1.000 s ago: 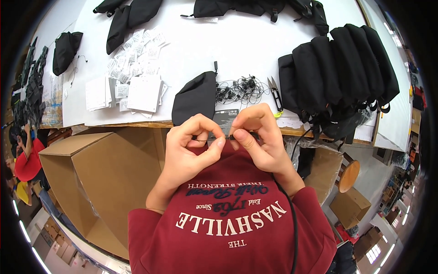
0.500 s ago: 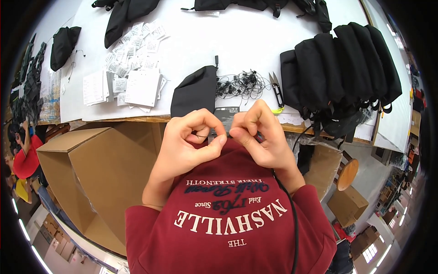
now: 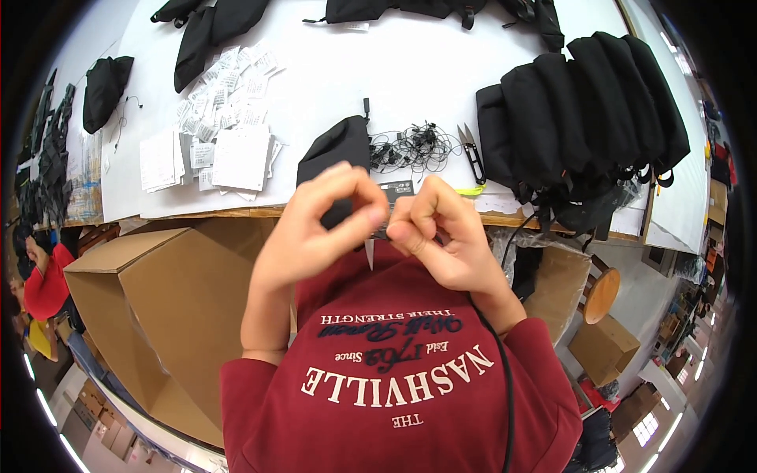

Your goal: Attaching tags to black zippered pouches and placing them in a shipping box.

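The fingers of the left hand (image 3: 315, 236) had drawn tighter over the last second, thumb and forefinger pinched shut on a small dark tag (image 3: 384, 231), and the right hand (image 3: 441, 236) had closed in from three o'clock until the fingertips of both nearly touched. A pale sliver (image 3: 369, 254) now hung down at six o'clock from the pinch, which I could not make out before. The right fingers were curled shut as well, seemingly on the same tag or a thread through it; which, I could not tell. I judged the fiddly joining was under way, with the piece held at chest height in front of the red sweatshirt (image 3: 394, 378), just off the near edge of the surface (image 3: 410, 71).

At twelve o'clock from the hands lay a black pouch (image 3: 337, 150), and just beside it, toward one o'clock, a tangle of black cords (image 3: 414, 148) and a pair of snips (image 3: 471, 151). At two o'clock stood a row of black bags (image 3: 583, 110), leaning on one another. At ten o'clock lay paper tags (image 3: 225, 118), scattered and stacked. A big carton (image 3: 158, 315) stood at eight o'clock below the surface edge. A cable (image 3: 505, 378) ran down the right arm and could catch the wrist. Nothing else crowded the hands.
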Demonstrator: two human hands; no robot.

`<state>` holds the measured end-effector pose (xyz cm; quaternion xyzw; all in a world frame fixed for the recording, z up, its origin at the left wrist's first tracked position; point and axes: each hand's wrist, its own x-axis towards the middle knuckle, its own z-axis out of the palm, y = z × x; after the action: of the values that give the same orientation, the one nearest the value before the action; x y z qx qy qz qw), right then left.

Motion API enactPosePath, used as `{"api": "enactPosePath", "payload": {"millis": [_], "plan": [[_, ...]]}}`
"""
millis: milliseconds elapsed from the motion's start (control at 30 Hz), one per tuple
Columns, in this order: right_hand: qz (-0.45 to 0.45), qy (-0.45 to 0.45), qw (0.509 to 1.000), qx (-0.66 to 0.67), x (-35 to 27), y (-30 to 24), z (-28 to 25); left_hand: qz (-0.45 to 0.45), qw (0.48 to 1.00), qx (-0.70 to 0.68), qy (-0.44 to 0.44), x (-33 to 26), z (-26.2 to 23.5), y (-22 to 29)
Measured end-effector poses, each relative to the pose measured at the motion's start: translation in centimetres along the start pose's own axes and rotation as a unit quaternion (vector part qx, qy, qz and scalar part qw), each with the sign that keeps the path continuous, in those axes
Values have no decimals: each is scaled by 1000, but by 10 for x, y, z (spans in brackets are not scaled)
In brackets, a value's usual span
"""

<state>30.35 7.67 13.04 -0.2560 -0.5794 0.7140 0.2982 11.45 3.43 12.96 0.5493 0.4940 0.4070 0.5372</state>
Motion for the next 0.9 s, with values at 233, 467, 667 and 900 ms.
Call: {"api": "enactPosePath", "payload": {"millis": [233, 467, 667, 900], "plan": [[15, -30, 996, 77, -9, -14, -13, 100, 908, 399, -75, 24, -14, -52], [-2, 1, 991, 135, -20, -11, -27, 113, 861, 488, 93, 10, -28, -53], [10, 22, 993, 117, -14, -11, -32, 167, 862, 452, 154, -16, -25, -78], [15, -15, 996, 88, -16, -7, -33, 170, 862, 455, 145, -18, -22, -81]]}}
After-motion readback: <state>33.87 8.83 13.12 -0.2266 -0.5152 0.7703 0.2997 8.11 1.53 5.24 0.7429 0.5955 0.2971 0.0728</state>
